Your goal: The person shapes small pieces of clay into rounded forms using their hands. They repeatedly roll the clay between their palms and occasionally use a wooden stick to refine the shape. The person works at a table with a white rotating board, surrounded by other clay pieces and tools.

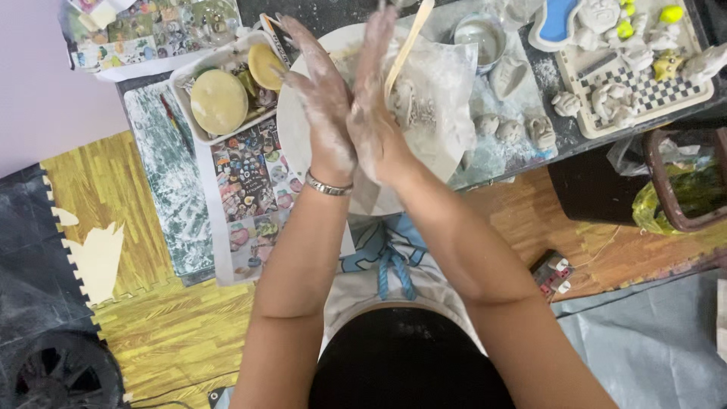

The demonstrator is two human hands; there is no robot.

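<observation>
left hand (324,106), right hand (372,106) pressed together

To your left on the desk (144,83) sits a white tray (182,76) holding round yellow sponges (219,101). At your far right a checkered board (651,91) carries small pale clay figures (615,102). A small metal bowl (480,36) stands near three clay lumps (509,129). Below, a yellow foam floor mat (174,333).
</observation>
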